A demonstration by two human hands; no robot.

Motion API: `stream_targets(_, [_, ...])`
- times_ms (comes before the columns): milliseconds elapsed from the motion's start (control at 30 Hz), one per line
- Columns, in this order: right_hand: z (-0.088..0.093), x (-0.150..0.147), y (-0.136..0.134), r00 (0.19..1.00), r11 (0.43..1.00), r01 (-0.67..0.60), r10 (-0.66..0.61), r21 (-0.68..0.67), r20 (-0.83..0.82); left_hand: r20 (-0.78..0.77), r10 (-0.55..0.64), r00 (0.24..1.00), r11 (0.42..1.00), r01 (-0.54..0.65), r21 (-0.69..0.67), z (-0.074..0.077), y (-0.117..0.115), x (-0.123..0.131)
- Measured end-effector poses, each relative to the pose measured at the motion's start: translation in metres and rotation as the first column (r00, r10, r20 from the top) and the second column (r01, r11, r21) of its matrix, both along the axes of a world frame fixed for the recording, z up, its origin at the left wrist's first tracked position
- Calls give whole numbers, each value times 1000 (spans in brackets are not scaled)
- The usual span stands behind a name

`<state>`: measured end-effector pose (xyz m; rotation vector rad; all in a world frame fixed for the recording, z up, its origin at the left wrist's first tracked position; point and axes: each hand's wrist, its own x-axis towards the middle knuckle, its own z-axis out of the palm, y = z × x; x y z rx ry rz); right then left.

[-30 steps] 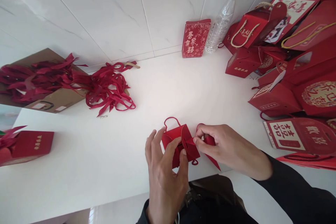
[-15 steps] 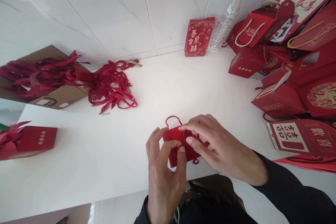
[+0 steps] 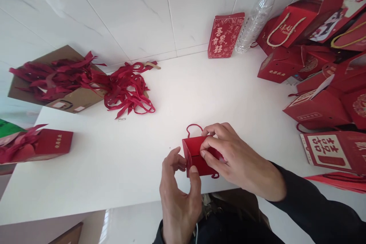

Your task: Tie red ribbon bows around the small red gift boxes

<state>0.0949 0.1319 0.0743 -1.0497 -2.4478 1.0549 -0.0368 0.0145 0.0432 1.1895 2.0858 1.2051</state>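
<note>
A small red box (image 3: 201, 166) with dark red cord loops lies on the white table near its front edge. Its end flap on the left stands raised, and the inside shows. My left hand (image 3: 180, 187) is at the box's left end, thumb and fingers spread apart, the thumb near the front left corner. My right hand (image 3: 234, 156) reaches over the right part of the box. Its thumb and forefinger are pinched together at the box's right side; what they grip is too small to make out.
A cardboard box (image 3: 82, 101) of red ribbons stands at the back left, with a ribbon heap (image 3: 128, 89) beside it. Red gift boxes (image 3: 317, 110) crowd the right. A bottle (image 3: 256, 21) and a red packet (image 3: 224, 38) stand by the wall. Another red box (image 3: 54, 145) is far left.
My left fingers have come off the middle of the box and spread apart at its left end. The left flap now stands up, and the box looks more open. The view has shifted slightly.
</note>
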Motion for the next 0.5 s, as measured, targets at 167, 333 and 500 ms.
stream_targets(167, [2,-12,-2,999,997,-37,35,69,29,82,16,997,1000,-17,11,4,-2,-2])
stream_targets(333, [3,-16,-4,997,996,-62,59,64,42,147,25,989,1000,-27,10,3,-3,-1])
stream_targets(500, [2,-17,-1,996,997,-68,65,43,60,183,35,982,999,-38,13,2,-3,-1])
